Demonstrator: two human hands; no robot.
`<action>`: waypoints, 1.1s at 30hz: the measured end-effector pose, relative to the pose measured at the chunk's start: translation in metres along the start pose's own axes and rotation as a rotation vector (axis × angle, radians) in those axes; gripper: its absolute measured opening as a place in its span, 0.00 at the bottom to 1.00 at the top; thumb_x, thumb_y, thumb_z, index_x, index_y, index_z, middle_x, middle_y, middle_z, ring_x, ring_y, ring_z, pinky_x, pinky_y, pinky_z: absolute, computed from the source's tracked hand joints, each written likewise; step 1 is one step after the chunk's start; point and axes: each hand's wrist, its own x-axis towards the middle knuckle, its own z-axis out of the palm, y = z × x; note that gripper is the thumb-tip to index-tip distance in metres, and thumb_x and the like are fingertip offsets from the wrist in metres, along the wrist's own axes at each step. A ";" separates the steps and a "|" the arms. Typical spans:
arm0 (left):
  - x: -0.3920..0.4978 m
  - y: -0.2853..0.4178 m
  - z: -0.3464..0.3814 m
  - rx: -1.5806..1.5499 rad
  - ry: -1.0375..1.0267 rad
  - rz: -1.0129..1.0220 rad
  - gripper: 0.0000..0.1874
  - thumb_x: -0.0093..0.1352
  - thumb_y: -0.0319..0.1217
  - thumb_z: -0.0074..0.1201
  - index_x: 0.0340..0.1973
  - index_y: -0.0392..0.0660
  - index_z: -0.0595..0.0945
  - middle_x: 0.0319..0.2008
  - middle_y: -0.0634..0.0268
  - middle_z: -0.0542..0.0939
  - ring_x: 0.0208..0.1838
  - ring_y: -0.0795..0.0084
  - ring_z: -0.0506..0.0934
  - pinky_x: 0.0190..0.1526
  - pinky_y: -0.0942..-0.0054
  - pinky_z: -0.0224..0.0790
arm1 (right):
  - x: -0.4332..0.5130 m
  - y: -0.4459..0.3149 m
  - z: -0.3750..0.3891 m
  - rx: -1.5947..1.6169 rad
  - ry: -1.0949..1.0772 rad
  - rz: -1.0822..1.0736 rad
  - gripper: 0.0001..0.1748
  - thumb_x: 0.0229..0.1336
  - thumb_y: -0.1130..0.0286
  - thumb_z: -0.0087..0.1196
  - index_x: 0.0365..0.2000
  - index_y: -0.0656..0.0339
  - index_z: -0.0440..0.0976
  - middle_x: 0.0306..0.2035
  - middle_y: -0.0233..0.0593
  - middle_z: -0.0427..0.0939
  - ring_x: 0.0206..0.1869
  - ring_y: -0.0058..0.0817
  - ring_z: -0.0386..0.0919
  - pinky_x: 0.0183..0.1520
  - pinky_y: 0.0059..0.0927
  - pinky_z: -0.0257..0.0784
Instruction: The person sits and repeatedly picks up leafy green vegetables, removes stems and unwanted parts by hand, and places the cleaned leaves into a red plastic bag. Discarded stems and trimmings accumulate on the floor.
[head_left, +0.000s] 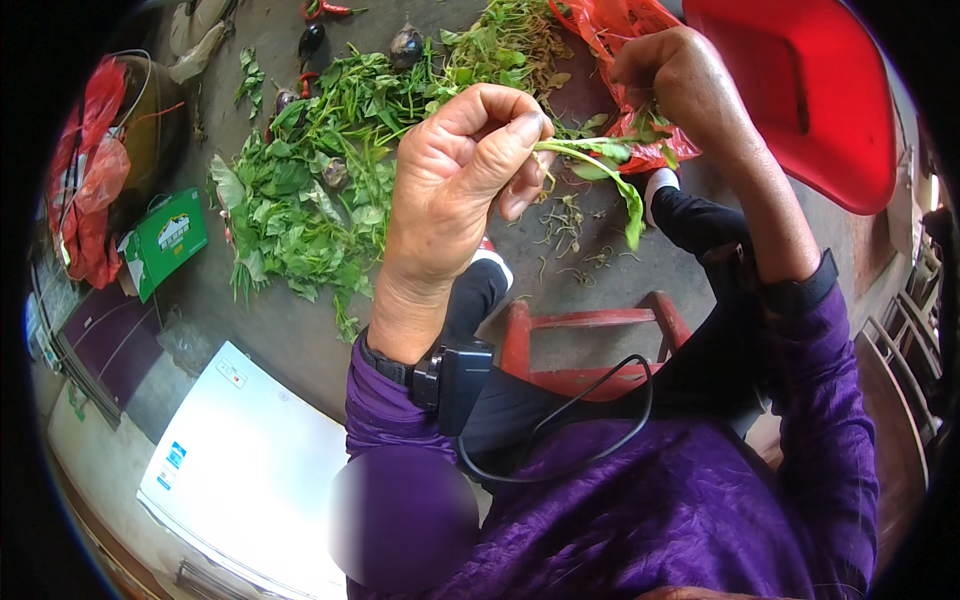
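Note:
Between the thumb and fingers of my left hand (465, 176) is the stem end of a leafy green sprig (628, 202), whose leaves point to the right. My right hand (679, 71) is bent over at the wrist beside a red plastic bag (615, 30); its fingertips are hidden, so what it holds does not show. Below the left hand, a few thin pale roots and stem scraps (574, 225) lie on the concrete floor. A wide heap of leafy greens (307, 232) spreads to the left, and a bunch of rooted greens (510, 49) lies at the top.
A red plastic basin (810, 97) stands at upper right. Dark eggplants (406, 46) and red chili peppers (337, 10) lie among the greens. A red wooden stool (517, 341) is between my legs. At left are a green carton (165, 240) and a white appliance (247, 480).

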 end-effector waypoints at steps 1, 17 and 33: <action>-0.001 0.000 -0.001 -0.020 -0.003 -0.008 0.06 0.66 0.28 0.48 0.34 0.38 0.74 0.20 0.66 0.74 0.18 0.84 0.67 0.20 0.86 0.58 | 0.001 0.000 -0.001 -0.071 0.052 -0.102 0.15 0.38 0.83 0.38 0.25 0.69 0.76 0.16 0.35 0.73 0.18 0.19 0.68 0.20 0.22 0.62; 0.006 -0.015 0.011 0.139 0.127 -0.006 0.05 0.66 0.27 0.49 0.34 0.38 0.74 0.23 0.65 0.75 0.21 0.80 0.70 0.24 0.84 0.62 | -0.034 -0.049 0.029 -0.641 -0.118 -0.303 0.07 0.41 0.74 0.48 0.21 0.62 0.76 0.24 0.49 0.76 0.32 0.43 0.77 0.35 0.40 0.72; 0.002 -0.015 0.016 0.391 0.110 0.078 0.09 0.64 0.23 0.51 0.40 0.37 0.73 0.26 0.70 0.73 0.28 0.87 0.71 0.30 0.85 0.67 | -0.030 -0.040 0.029 -0.513 -0.151 -0.201 0.09 0.35 0.75 0.53 0.24 0.62 0.77 0.19 0.54 0.72 0.27 0.47 0.73 0.30 0.39 0.69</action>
